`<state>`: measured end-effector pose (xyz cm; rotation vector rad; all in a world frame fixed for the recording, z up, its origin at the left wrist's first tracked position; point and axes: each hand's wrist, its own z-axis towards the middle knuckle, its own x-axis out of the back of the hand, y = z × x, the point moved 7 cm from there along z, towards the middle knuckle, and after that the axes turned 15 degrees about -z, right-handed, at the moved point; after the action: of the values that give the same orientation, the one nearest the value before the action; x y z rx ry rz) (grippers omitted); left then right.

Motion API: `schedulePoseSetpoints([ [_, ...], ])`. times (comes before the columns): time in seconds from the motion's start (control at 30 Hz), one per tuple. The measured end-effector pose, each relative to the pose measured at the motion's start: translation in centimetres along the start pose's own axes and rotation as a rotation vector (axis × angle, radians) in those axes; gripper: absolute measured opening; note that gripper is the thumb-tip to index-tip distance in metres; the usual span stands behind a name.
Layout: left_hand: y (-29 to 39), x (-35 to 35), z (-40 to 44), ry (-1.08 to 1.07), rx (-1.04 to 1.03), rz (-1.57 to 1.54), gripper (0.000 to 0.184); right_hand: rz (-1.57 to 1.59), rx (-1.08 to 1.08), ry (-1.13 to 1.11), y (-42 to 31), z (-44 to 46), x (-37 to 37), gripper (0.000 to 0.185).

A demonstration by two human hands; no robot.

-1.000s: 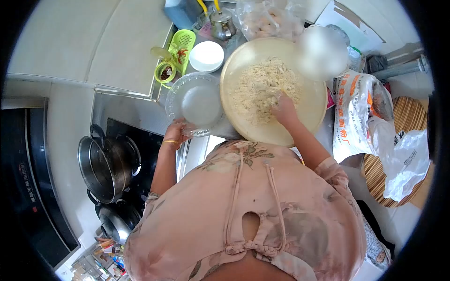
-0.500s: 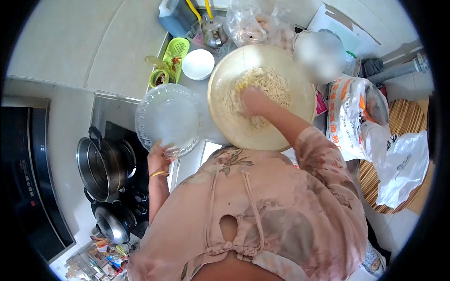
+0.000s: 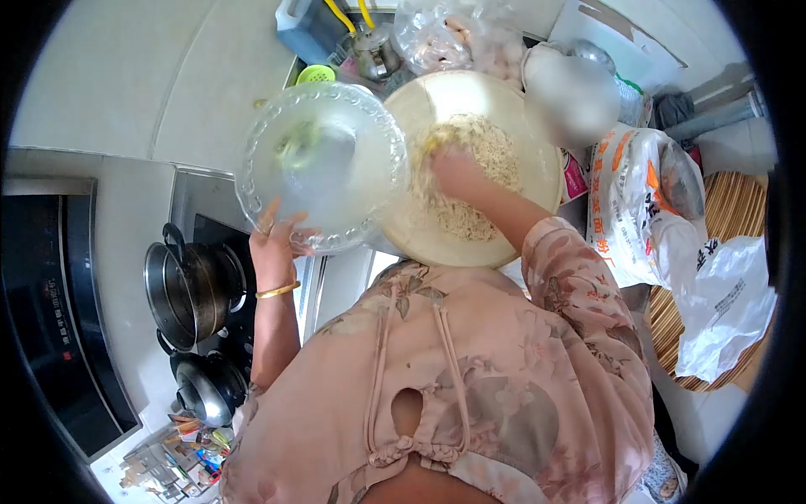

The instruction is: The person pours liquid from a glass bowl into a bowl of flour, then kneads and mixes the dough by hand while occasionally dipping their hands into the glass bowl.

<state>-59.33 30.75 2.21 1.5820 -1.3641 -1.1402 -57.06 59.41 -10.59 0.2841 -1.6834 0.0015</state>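
A clear bowl with a scalloped rim [image 3: 382,227] is gripped near its lower left edge by my left hand [image 3: 277,239]. It is raised, and its right side overlaps the left edge of a large cream basin [image 3: 537,185]. Inside the basin lies a crumbly, flaky flour mixture [image 3: 483,147]. My right hand [image 3: 453,170] reaches down into the mixture at its left part. Yellowish matter shows at its fingers, which are blurred and partly hidden, so their closure is unclear.
Pots [image 3: 189,294] stand on the hob to the left. Behind the basin are a clear bag of eggs [image 3: 445,42], a metal pot [image 3: 375,52] and a blue jug [image 3: 311,34]. A flour bag [image 3: 630,202] stands right, near a round striped board [image 3: 726,202].
My left hand has lifted the clear bowl up and to the right, so it now covers the white bowl and overlaps the basin. My right hand stays in the flour mixture.
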Motion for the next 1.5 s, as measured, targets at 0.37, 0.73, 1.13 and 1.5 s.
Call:
schedulePoseSetpoints([
  [0.37, 1.6, -4.5, 1.9, -0.027, -0.162, 0.205, 0.05, 0.178, -0.118, -0.174, 4.6, -5.6, -0.6, 0.047],
  [0.73, 2.9, -6.6, 3.0, -0.037, -0.289, 0.286, 0.049, 0.053, 0.153, -0.302, -2.0, -7.2, -0.3, 0.036],
  [1.13, -3.1, 1.5, 3.5, 0.02, 0.26, -0.329, 0.051, 0.276, -0.263, -0.193, 4.2, 1.5, -3.1, 0.054],
  [1.5, -12.4, 11.0, 2.0, 0.265, 0.375, -0.366, 0.049, 0.171, 0.285, -0.111, -5.2, 1.0, 2.7, 0.02],
])
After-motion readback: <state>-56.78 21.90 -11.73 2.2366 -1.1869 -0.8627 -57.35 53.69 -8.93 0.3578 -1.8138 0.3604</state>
